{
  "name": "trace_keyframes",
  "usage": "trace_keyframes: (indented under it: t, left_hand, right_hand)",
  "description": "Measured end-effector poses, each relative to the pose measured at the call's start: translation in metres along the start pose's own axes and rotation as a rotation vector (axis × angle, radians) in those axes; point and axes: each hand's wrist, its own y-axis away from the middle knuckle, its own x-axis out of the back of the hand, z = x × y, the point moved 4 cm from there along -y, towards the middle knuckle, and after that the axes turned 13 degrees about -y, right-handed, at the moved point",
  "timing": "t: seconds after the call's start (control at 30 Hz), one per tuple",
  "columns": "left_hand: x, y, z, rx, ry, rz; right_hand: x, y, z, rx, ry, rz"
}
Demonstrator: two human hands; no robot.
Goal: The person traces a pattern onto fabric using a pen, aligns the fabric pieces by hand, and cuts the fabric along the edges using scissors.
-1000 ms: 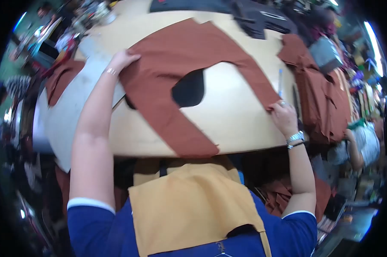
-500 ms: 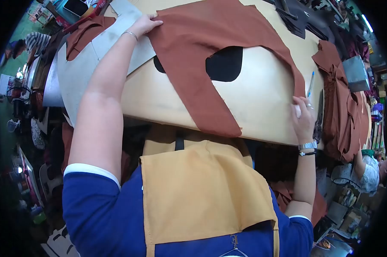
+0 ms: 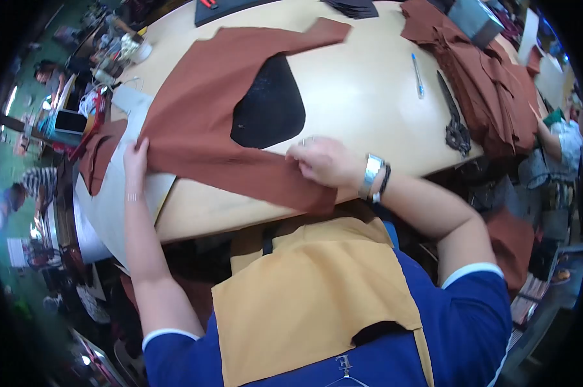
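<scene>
The cloth (image 3: 198,106) is plain rust-brown, the rounded shape (image 3: 272,106) black, the worktop (image 3: 362,97) pale cream. The apron (image 3: 317,290) is mustard yellow, the shirt (image 3: 462,313) blue with white sleeve edges (image 3: 473,270). A distant, blurred garment (image 3: 40,182) seems striped dark and white.

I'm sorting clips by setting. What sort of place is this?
Likely a garment workshop: a cut brown fabric panel on the table, black scissors, and a pile of matching fabric.

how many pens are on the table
1: a blue pen on the table, between the spread brown cloth and the brown pile. Others may be hidden under the cloth.
</scene>
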Motion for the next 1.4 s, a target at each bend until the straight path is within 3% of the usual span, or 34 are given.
trace_keyframes:
  t: [0.07, 0.1, 0.13, 0.17, 0.2, 0.23, 0.27, 0.33, 0.37, 0.47, 0.5, 0.57, 0.63, 0.7, 0.77, 0.87, 0.9, 1.03, 1.13, 1.27, 1.33, 1.4]
  left_hand:
    - [0.016, 0.064, 0.025, 0.135, 0.294, -0.121]
    - [0.015, 0.088, 0.025, 0.154, 0.358, -0.197]
    - [0.025, 0.126, 0.063, 0.32, 0.353, -0.372]
    - [0.006, 0.155, 0.061, 0.323, 0.568, -0.514]
    - [0.006, 0.191, 0.107, 0.377, 0.517, -0.605]
    - [-0.006, 0.222, 0.132, 0.301, 0.529, -0.759]
    - [-0.015, 0.247, 0.152, 0.221, 0.543, -0.908]
    - [-0.021, 0.269, 0.187, -0.102, 0.515, -1.031]
    - [-0.014, 0.264, 0.206, -0.217, 0.399, -1.039]
    - [-0.018, 0.231, 0.237, -0.832, 0.28, -0.458]
    - [-0.022, 0.22, 0.244, -0.882, 0.227, -0.44]
    - [-0.022, 0.201, 0.268, -1.023, 0.164, -0.318]
    - [-0.032, 0.187, 0.284, -1.138, 0.132, -0.255]
    - [-0.05, 0.176, 0.294, -1.236, 0.138, -0.248]
    - [-0.072, 0.17, 0.293, -1.249, 0.176, -0.304]
    - [-0.09, 0.17, 0.299, -1.274, 0.185, -0.338]
    - [-0.093, 0.171, 0.3, -1.273, 0.176, -0.337]
    - [-0.078, 0.179, 0.307, -1.237, 0.219, -0.332]
    - [-0.086, 0.175, 0.301, -1.206, 0.199, -0.397]
    - [-0.089, 0.164, 0.308, -1.256, 0.116, -0.404]
    - [-0.086, 0.137, 0.316, -1.276, 0.119, -0.379]
    - [-0.085, 0.09, 0.307, -0.971, 0.041, -0.048]
  right_hand:
    - [0.032, -0.015, 0.027, -0.024, 0.107, -0.076]
    - [0.061, -0.023, 0.03, -0.042, 0.226, -0.041]
    - [0.086, -0.03, 0.062, 0.024, 0.33, 0.039]
    - [0.126, -0.035, 0.087, 0.004, 0.43, 0.097]
    - [0.165, -0.039, 0.112, -0.021, 0.53, 0.153]
    - [0.204, -0.043, 0.135, -0.052, 0.626, 0.208]
    - [0.228, -0.038, 0.158, 0.047, 0.773, 0.317]
    - [0.247, -0.011, 0.098, 0.021, 0.68, 0.554]
    - [0.253, 0.001, 0.097, -0.212, 0.546, 0.528]
    - [0.242, 0.082, 0.113, -0.373, 0.777, 0.492]
    - [0.233, 0.123, 0.118, -0.469, 0.921, 0.452]
    - [0.221, 0.184, 0.104, -0.788, 0.847, 0.455]
    - [0.212, 0.244, 0.111, -0.978, 0.834, 0.444]
    - [0.202, 0.27, 0.104, -0.97, 0.736, 0.56]
    - [0.198, 0.273, 0.092, -0.907, 0.709, 0.634]
    - [0.197, 0.254, 0.072, -0.862, 0.785, 0.56]
    - [0.195, 0.252, 0.078, -0.968, 0.678, 0.579]
    - [0.207, 0.252, 0.092, -0.997, 0.727, 0.507]
    - [0.22, 0.262, 0.112, -1.216, 0.322, 0.446]
    - [0.194, 0.279, 0.095, -1.106, -0.742, 0.795]
    - [0.164, 0.281, 0.07, -0.977, -0.949, 0.94]
    - [0.133, 0.279, 0.048, -0.974, -1.04, 0.878]
